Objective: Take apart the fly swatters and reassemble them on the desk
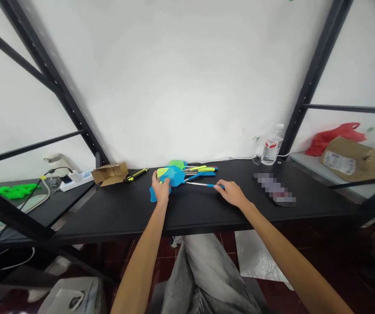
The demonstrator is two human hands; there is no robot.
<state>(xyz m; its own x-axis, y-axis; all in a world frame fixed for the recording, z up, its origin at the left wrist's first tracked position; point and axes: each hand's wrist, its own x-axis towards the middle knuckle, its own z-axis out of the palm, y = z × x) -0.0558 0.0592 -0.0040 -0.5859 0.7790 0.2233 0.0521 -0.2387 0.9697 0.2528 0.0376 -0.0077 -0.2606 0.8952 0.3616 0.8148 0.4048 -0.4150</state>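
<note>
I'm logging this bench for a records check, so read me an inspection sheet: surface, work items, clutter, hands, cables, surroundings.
Surface: black tabletop along a white wall; no spills seen.
Work items: swatter-like tools with blue and yellow-green mesh heads, overlapping in a pile.
Clutter: open cardboard box, water bottle, pixelated item.
Hands: right hand pinches a blue handle; left hand at the heads, grip unclear.
Cables: white power strip at left with plugs in it; thin white cable along the wall.
Surroundings: black metal frame; red bag at right.
</note>
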